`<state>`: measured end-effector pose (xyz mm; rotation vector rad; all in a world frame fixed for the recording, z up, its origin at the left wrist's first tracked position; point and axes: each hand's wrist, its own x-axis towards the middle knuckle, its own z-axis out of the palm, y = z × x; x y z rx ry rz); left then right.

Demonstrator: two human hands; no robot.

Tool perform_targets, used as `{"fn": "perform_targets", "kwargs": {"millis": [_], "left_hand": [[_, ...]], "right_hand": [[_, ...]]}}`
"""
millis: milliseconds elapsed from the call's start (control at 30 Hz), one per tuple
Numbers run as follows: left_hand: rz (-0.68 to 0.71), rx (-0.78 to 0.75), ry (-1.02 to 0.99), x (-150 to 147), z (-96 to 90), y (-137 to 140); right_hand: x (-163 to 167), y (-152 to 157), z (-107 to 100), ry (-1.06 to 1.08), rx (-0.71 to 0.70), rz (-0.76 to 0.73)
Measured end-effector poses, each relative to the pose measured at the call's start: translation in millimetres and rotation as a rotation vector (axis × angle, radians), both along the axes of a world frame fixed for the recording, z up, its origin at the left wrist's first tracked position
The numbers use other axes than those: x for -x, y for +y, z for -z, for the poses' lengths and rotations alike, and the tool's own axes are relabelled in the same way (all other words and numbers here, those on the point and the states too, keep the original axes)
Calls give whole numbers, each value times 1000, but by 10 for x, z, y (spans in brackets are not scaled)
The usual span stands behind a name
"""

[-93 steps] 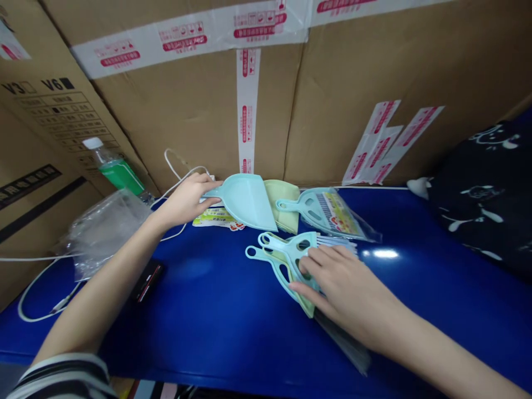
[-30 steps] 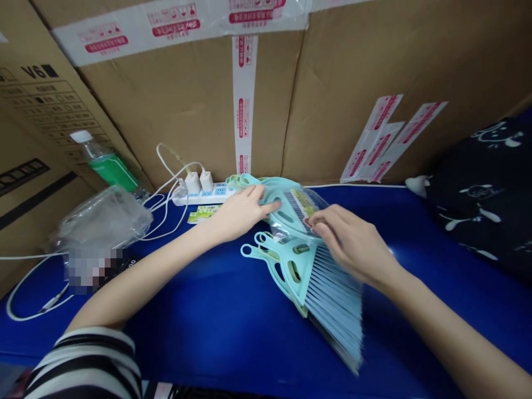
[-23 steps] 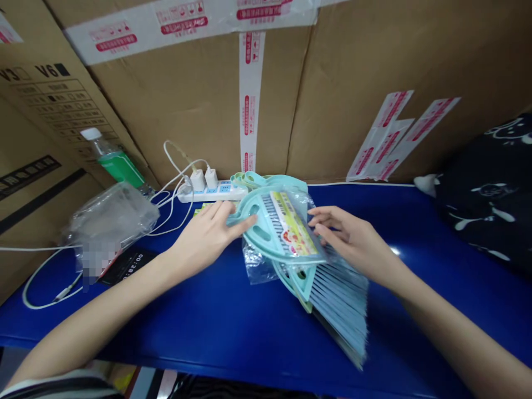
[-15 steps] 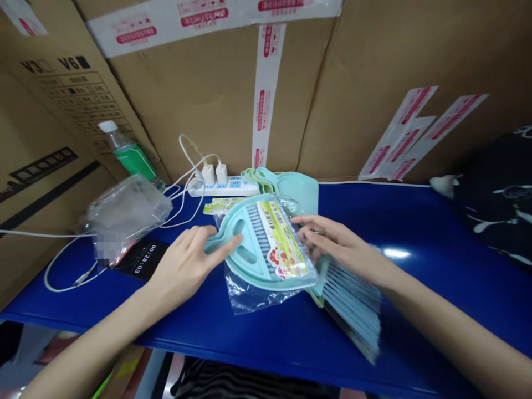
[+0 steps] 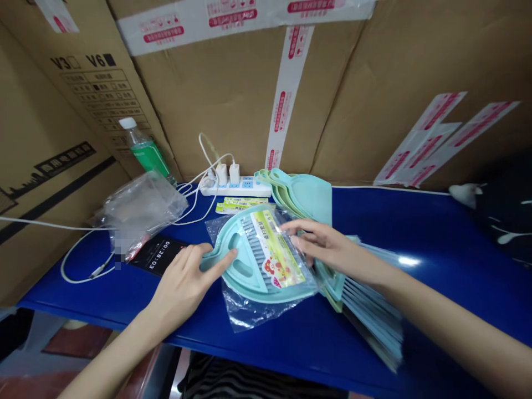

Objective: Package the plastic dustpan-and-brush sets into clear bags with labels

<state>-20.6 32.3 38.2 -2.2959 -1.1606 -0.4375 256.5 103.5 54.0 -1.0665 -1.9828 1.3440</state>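
A light blue dustpan and brush set [image 5: 240, 252] lies at the middle of the table, with a clear plastic bag [image 5: 245, 313] around it. On the set is a yellow-green printed card [image 5: 277, 249]. My left hand [image 5: 193, 277] is closed around the handle end, its index finger stretched onto the blue plastic. At the set's right edge is my right hand [image 5: 322, 244], fingers bent but apart, close to the card; whether they touch the bag is hard to tell. Partly under the right wrist lie several unwrapped brushes [image 5: 369, 307] with grey-blue bristles.
Blue and green dustpans [image 5: 313, 194] are stacked behind. Beside them are yellow-green cards [image 5: 239, 205] and a power strip [image 5: 245, 187] with cables. To the left are crumpled plastic [image 5: 143, 205], a bottle [image 5: 145, 152] and a phone [image 5: 155, 255]. Cardboard [image 5: 228, 100] stands behind the table.
The camera view has shifted, moving the scene rightward. The wrapped set lies flatter and lower beneath my hands. My left hand keeps its grip, and my right stays at the card's edge.
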Motion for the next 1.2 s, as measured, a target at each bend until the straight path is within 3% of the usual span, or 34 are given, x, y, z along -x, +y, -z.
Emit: {"fn": "perform_targets", "kwargs": {"millis": [133,267,400,567,667,733,800,967,1100,1200], "left_hand": [[-2,-11,-24,35,41,-67],[-47,8,-58,171,65,-139],[-95,57,-90,437,162,-200],[-207,124,-138,685,263,-305],[-236,148,-154,700,208,-344],[-230,153,-141,676,158,-325],[-200,125,-126,640,125,-268],[-57,42,-108,495,65,-70],[18,-11,-97,334,-34,33],[62,-26,-57,223,-106,90]], "right_hand": [[95,64,73,-69,-38,-28],[110,262,-22,-151,-144,-85],[178,626,-159,-245,-388,-30],[538,1073,-76,-455,-606,-26],[736,1070,-54,-560,-801,21],[780,897,-96,-486,-900,45],[749,629,-143,-315,-797,-19],[510,69,-99,-212,-255,-86],[340,17,0,107,315,21],[260,31,11,277,548,38]]}}
